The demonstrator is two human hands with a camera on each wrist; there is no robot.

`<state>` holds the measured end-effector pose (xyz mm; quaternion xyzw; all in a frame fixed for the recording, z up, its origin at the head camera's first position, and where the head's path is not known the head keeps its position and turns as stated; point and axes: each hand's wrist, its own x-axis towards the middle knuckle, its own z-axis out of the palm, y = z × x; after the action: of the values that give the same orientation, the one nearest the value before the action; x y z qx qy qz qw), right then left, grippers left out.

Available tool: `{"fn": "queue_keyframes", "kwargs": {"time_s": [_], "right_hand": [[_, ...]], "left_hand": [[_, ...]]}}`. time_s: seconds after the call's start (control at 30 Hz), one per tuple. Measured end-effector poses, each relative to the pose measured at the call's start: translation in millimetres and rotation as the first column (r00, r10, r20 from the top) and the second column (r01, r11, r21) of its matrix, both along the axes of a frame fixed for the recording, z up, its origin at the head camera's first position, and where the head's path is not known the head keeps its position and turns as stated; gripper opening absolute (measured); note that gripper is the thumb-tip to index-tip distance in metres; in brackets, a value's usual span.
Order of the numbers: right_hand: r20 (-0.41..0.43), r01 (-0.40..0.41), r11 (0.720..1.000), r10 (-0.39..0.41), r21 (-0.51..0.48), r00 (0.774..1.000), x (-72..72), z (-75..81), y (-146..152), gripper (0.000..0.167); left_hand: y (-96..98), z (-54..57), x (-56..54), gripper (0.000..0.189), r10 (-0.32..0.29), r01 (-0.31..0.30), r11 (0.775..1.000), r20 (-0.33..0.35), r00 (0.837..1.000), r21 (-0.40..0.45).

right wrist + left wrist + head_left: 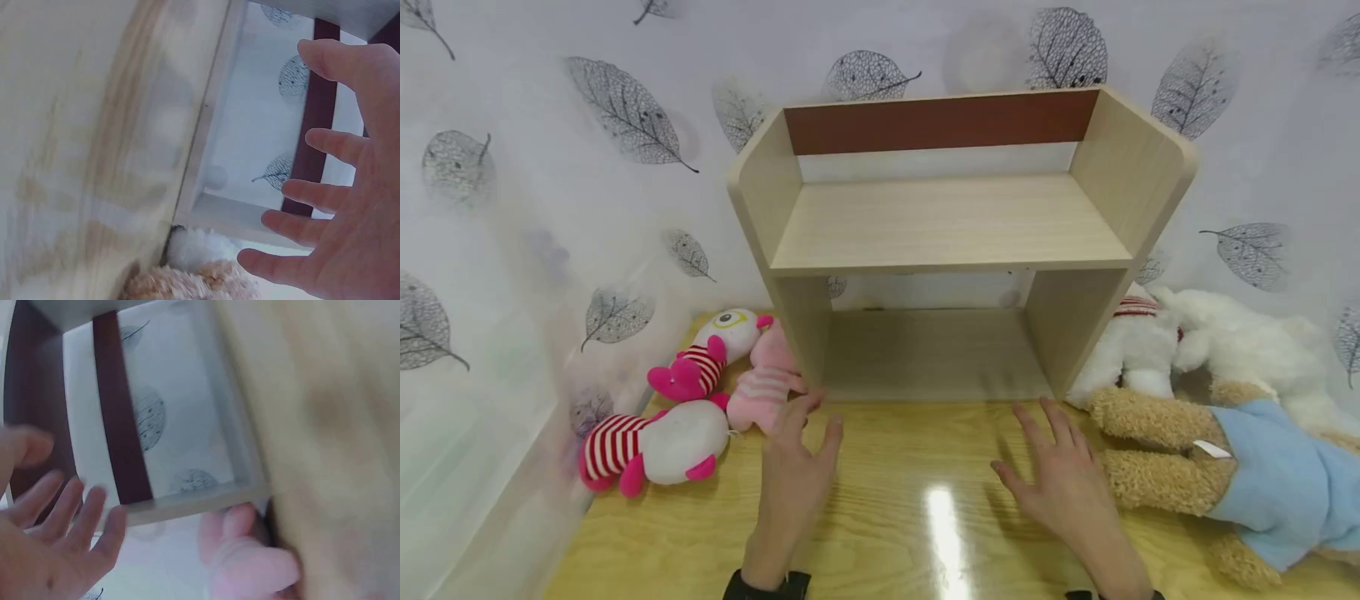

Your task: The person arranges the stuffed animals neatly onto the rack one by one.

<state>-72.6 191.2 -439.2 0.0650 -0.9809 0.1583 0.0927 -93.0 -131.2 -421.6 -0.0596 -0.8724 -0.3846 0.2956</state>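
A two-tier wooden shelf [951,221] with a reddish-brown back strip stands at the back of the table, its compartments bare. My left hand [793,479] is in front of its lower left corner, fingers spread and holding nothing. Beside those fingertips lies a pink striped plush toy [763,383]. Before the lower right corner, my right hand [1060,483] has its fingers apart, also holding nothing. In the right wrist view the right hand [337,181] shows straight, spread fingers. The left wrist view has the left hand [62,544] with loosely extended fingers.
Two plush toys with red-striped bodies, one upper [703,358] and one lower [651,446], lie at the left. On the right are a brown teddy bear in blue clothing [1273,475] and white plush toys [1247,346]. Leaf-patterned wall covering [625,108] is behind the wooden table [887,517].
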Motion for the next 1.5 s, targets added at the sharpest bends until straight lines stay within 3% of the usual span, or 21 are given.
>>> {"fn": "queue_keyframes", "kwargs": {"time_s": [0.1,0.17,0.27,0.37,0.47,0.57,0.7,0.73,0.77,0.8,0.83,0.9,0.97,1.03,1.1,1.2,1.37,1.43,1.5], "right_hand": [[-0.009,0.017,0.998,-0.018,-0.057,1.0,1.7,5.9,6.8,0.076],[-0.035,0.035,0.994,-0.039,-0.105,0.999,4.4,10.5,13.3,0.074],[-0.145,0.05,0.983,-0.076,-0.178,0.987,9.0,17.2,25.6,0.07],[-0.299,0.071,0.97,-0.141,-0.233,0.944,13.4,23.0,39.7,0.066],[-0.449,0.126,0.954,-0.242,-0.271,0.86,17.0,24.7,57.1,0.055],[-0.577,0.224,0.927,-0.364,-0.301,0.731,19.6,22.3,77.2,0.051],[-0.597,0.381,0.855,-0.518,-0.351,0.613,28.7,18.3,100.5,0.055],[-0.565,0.435,0.825,-0.564,-0.361,0.602,32.0,18.1,105.3,0.056],[-0.486,0.5,0.774,-0.633,-0.389,0.602,34.9,19.8,109.5,0.057],[-0.374,0.568,0.707,-0.706,-0.422,0.601,37.4,22.4,113.4,0.059],[-0.264,0.627,0.633,-0.768,-0.455,0.583,38.7,24.2,117.3,0.061],[-0.054,0.741,0.47,-0.859,-0.48,0.51,40.6,26.7,125.1,0.066],[0.12,0.804,0.33,-0.89,-0.495,0.439,41.3,28.2,132.0,0.072],[0.198,0.804,0.246,-0.892,-0.542,0.406,40.8,26.2,139.7,0.076],[0.28,0.814,0.188,-0.877,-0.55,0.392,40.3,24.6,146.5,0.08],[0.414,0.851,0.128,-0.83,-0.509,0.372,39.5,23.1,154.3,0.083],[0.474,0.859,0.09,-0.802,-0.504,0.362,38.5,17.9,163.3,0.086],[0.489,0.855,0.096,-0.785,-0.51,0.38,39.8,17.1,166.5,0.086],[0.555,0.861,0.09,-0.73,-0.501,0.399,42.0,17.0,171.6,0.086]], "left_hand": [[-9.2,13.7,-20.2,0.031,0.053,-0.036,0.99,-0.12,0.991,0.138],[-14.3,22.1,-34.6,0.036,0.083,-0.055,0.979,-0.137,0.987,0.199],[-20.3,31.6,-55.6,0.051,0.071,-0.044,0.963,-0.092,0.993,0.266],[-24.8,35.9,-75.4,0.06,0.03,-0.022,0.951,-0.023,0.999,0.309],[-28.6,35.8,-92.7,0.057,0.012,-0.019,0.953,0.027,1.0,0.301],[-30.5,34.0,-105.2,0.043,0.02,-0.031,0.966,0.045,0.999,0.258],[-31.1,31.9,-113.1,0.029,0.065,-0.065,0.984,0.01,0.998,0.167],[-31.0,31.5,-113.8,0.027,0.074,-0.072,0.987,-0.004,0.997,0.146],[-30.7,31.4,-114.3,0.025,0.079,-0.076,0.989,-0.018,0.997,0.127],[-30.4,31.4,-114.5,0.024,0.083,-0.079,0.99,-0.028,0.996,0.115],[-29.9,31.5,-114.7,0.024,0.082,-0.078,0.991,-0.036,0.996,0.106],[-29.0,31.2,-115.3,0.024,0.08,-0.076,0.993,-0.04,0.996,0.093],[-28.4,30.9,-115.9,0.024,0.081,-0.077,0.994,-0.039,0.996,0.083],[-28.0,30.6,-116.0,0.024,0.088,-0.085,0.993,-0.036,0.996,0.078],[-27.6,30.5,-116.0,0.025,0.09,-0.087,0.993,-0.031,0.995,0.079],[-26.8,31.0,-116.6,0.025,0.084,-0.082,0.992,-0.022,0.996,0.091],[-24.7,32.5,-117.3,0.026,0.083,-0.083,0.991,0.005,0.997,0.108],[-24.1,32.2,-117.0,0.027,0.092,-0.093,0.99,0.014,0.996,0.109],[-23.7,32.0,-116.7,0.027,0.098,-0.099,0.989,0.02,0.995,0.106]]}}
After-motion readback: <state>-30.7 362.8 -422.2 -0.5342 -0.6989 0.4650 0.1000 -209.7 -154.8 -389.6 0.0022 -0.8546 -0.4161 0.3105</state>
